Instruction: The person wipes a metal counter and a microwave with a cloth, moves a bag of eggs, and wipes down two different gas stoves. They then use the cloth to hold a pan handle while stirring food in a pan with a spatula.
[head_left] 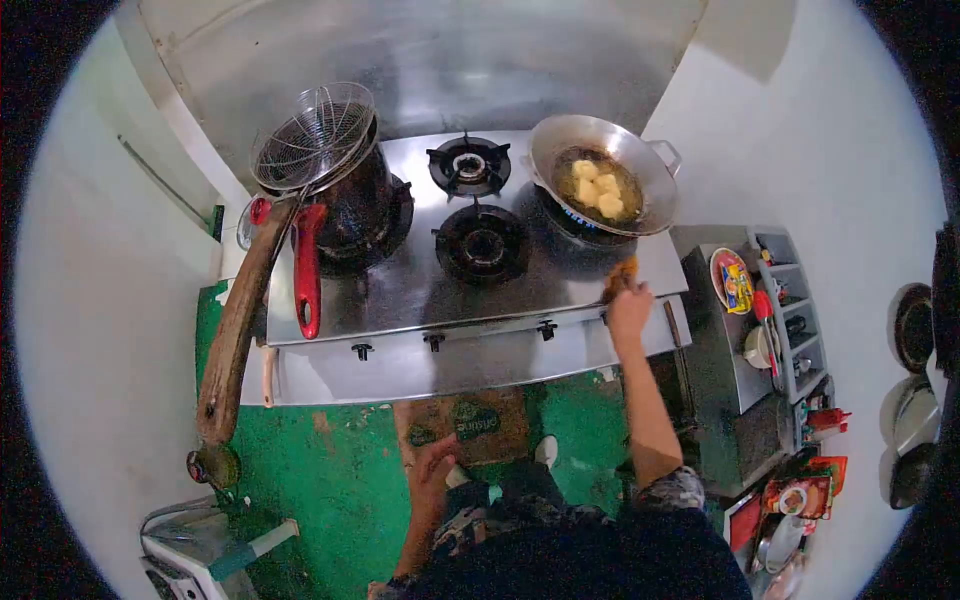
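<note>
Fisheye view: black corners, straight lines bowed toward the rim. Light is even and rather dim, with soft glare on the backsplash at twelve o'clock. The wok shadows the stove. Shelves at three o'clock look smeared

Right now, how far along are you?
Done: yellow pieces sit in oil in the wok. In hand: the right hand holds an orange thing on the stove top. Left to do, probably: lifting them out; the wire strainer rests on the dark pot.
</note>
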